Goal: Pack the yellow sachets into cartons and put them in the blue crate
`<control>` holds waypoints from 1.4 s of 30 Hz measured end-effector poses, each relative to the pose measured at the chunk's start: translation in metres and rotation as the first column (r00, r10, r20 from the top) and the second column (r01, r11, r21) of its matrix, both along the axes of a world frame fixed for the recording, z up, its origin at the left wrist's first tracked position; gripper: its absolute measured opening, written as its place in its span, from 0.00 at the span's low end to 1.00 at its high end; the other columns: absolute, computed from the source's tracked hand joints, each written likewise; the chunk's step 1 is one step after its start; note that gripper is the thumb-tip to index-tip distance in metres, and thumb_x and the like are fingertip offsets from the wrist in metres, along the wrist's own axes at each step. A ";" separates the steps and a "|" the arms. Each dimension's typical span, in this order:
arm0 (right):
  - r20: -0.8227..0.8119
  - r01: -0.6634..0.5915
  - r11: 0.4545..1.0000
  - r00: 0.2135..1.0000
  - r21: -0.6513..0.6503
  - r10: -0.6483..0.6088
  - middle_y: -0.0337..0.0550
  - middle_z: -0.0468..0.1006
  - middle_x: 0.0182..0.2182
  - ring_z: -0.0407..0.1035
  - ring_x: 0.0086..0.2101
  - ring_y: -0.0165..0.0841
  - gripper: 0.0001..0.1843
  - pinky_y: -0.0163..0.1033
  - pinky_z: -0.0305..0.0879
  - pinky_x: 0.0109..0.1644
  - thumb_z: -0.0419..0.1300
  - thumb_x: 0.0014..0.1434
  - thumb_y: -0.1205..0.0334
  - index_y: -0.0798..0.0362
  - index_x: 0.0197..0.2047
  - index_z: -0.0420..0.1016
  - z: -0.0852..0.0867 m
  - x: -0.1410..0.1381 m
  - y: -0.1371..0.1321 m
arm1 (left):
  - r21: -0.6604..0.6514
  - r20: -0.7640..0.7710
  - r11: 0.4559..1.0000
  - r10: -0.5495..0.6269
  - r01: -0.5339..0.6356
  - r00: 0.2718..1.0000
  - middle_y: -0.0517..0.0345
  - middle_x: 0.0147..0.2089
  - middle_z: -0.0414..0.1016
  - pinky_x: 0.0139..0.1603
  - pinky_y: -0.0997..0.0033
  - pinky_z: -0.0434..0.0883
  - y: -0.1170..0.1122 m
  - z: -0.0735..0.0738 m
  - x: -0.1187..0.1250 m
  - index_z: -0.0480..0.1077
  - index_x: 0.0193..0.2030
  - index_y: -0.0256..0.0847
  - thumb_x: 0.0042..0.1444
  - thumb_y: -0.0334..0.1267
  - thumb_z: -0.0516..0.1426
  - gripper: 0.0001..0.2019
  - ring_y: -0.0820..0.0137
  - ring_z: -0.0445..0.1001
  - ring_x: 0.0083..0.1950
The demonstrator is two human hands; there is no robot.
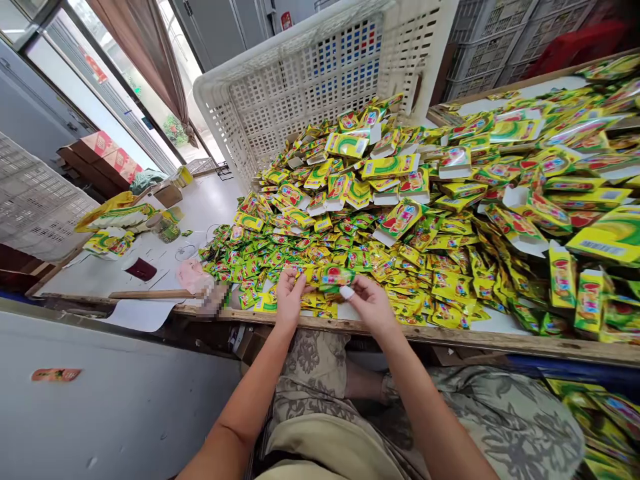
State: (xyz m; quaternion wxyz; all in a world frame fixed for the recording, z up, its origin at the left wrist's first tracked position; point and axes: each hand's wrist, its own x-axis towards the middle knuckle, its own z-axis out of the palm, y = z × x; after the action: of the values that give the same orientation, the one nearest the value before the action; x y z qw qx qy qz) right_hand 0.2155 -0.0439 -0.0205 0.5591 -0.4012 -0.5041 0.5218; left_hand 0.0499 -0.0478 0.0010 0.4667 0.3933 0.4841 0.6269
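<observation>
My left hand [289, 297] and my right hand [367, 301] meet at the near edge of a wooden-rimmed table [450, 333]. Both pinch a small stack of yellow-green sachets [334, 277] held between them. My right thumb wears a white tape wrap. A big heap of the same sachets [350, 253] spreads over the table just beyond my hands. Behind it lie many small yellow-green cartons [390, 167], some with open white flaps.
A large white plastic crate [320, 73] lies tipped at the back of the heap. To the left lie a wooden stick [150, 294], a pink bag [193, 275] and bags of sachets [115, 220]. More sachets fill a bin at lower right [605, 420].
</observation>
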 end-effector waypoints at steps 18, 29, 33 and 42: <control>-0.001 -0.055 0.990 0.998 -0.130 0.055 0.32 0.62 0.18 0.55 0.21 0.26 0.19 0.34 0.53 0.25 0.69 0.39 0.51 0.52 0.22 0.64 0.009 0.017 -0.032 | -0.025 -0.163 0.982 -0.186 0.185 0.969 0.58 0.40 0.70 0.42 0.75 0.68 -0.034 0.009 0.045 0.63 0.44 0.40 0.52 0.44 0.61 0.17 0.74 0.71 0.38; -0.108 -0.182 0.977 0.980 -0.112 0.170 0.33 0.63 0.21 0.57 0.23 0.26 0.17 0.33 0.53 0.27 0.68 0.43 0.53 0.52 0.25 0.65 -0.001 0.033 -0.032 | -0.054 -0.068 0.975 -0.221 0.217 0.973 0.55 0.43 0.72 0.47 0.71 0.69 -0.037 0.000 0.050 0.66 0.43 0.40 0.52 0.49 0.61 0.18 0.70 0.71 0.43; -0.119 -0.205 0.972 0.974 -0.114 0.192 0.33 0.63 0.21 0.57 0.23 0.26 0.17 0.33 0.54 0.28 0.68 0.43 0.52 0.52 0.25 0.65 -0.004 0.036 -0.033 | -0.078 -0.004 0.986 -0.148 0.147 0.989 0.60 0.31 0.68 0.34 0.75 0.68 -0.037 -0.001 0.051 0.66 0.34 0.40 0.51 0.54 0.59 0.18 0.75 0.67 0.31; -0.083 -0.192 0.965 0.980 -0.179 0.179 0.34 0.65 0.20 0.59 0.23 0.27 0.19 0.34 0.58 0.28 0.69 0.39 0.50 0.52 0.24 0.66 0.004 0.029 -0.039 | -0.025 -0.075 0.975 -0.221 0.220 0.972 0.58 0.34 0.74 0.38 0.72 0.69 -0.037 -0.003 0.046 0.73 0.36 0.39 0.53 0.46 0.59 0.11 0.71 0.71 0.35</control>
State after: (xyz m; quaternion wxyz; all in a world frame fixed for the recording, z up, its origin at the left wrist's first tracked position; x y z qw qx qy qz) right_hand 0.2444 -0.0829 -0.0165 0.4841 -0.3854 -0.4699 0.6296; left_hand 0.0956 -0.0846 -0.0018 0.5177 0.4646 0.4604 0.5515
